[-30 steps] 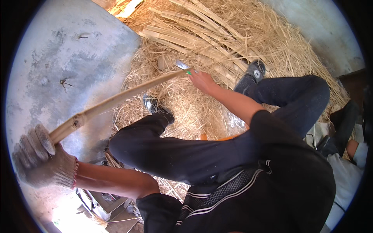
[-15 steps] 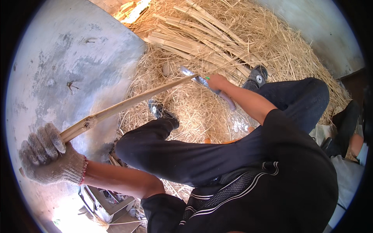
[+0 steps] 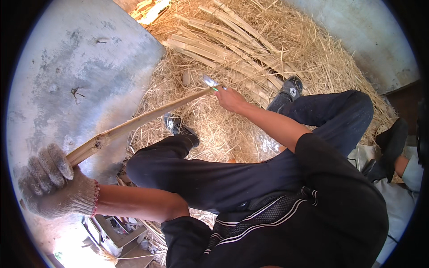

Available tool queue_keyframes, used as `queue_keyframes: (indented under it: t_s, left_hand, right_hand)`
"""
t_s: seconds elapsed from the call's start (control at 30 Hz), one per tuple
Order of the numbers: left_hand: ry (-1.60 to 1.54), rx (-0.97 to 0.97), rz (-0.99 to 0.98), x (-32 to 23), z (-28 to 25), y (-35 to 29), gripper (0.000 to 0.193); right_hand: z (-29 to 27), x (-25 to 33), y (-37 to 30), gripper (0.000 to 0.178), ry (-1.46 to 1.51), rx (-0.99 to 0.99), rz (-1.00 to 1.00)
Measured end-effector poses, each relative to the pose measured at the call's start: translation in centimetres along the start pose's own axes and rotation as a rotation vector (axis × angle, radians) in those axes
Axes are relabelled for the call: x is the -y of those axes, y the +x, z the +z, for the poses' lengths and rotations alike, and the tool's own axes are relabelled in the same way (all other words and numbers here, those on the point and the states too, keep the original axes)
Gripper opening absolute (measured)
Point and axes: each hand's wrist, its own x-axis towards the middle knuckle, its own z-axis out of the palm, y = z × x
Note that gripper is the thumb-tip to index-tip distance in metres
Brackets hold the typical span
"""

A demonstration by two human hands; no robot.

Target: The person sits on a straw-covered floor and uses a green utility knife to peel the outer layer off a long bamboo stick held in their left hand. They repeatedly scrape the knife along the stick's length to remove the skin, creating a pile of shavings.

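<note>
The person's gloved left hand is curled closed around the near end of one bamboo strip, which slants up and away before the legs. At the strip's far end, the bare right hand has its fingers bent by one metal blade; what it grips is hidden. Beyond lie two dark shoes, then loose straw bearing a pile of cut strips, too overlapped to count.

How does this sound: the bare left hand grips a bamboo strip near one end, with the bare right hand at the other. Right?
Not quite: the left hand isn't bare; the head view shows it in a grey knit glove. The rest stands.
</note>
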Motion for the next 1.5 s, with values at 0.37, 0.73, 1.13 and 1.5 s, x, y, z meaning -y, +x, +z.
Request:
queue_keyframes:
  t_s: [0.37,0.73,1.13,1.5]
  left_hand:
    - [0.027,-0.019,-0.089,0.5,0.7,-0.6,0.039]
    - [-0.183,0.082,-0.173,-1.6,-4.1,-0.8,0.041]
    - [-0.085,0.119,-0.047,-0.4,-0.5,-0.7,0.040]
    - [0.139,-0.203,0.081,-0.1,3.3,-1.5,0.034]
  right_hand:
    - [3.2,-2.4,6.2,0.028,-0.448,-0.150,-0.109]
    - [-2.8,-8.7,3.5,0.039,-0.288,-0.366,0.076]
    - [1.2,-1.9,7.0,0.027,0.650,-0.004,0.297]
    - [1.9,-2.5,4.6,0.033,0.310,-0.201,0.195]
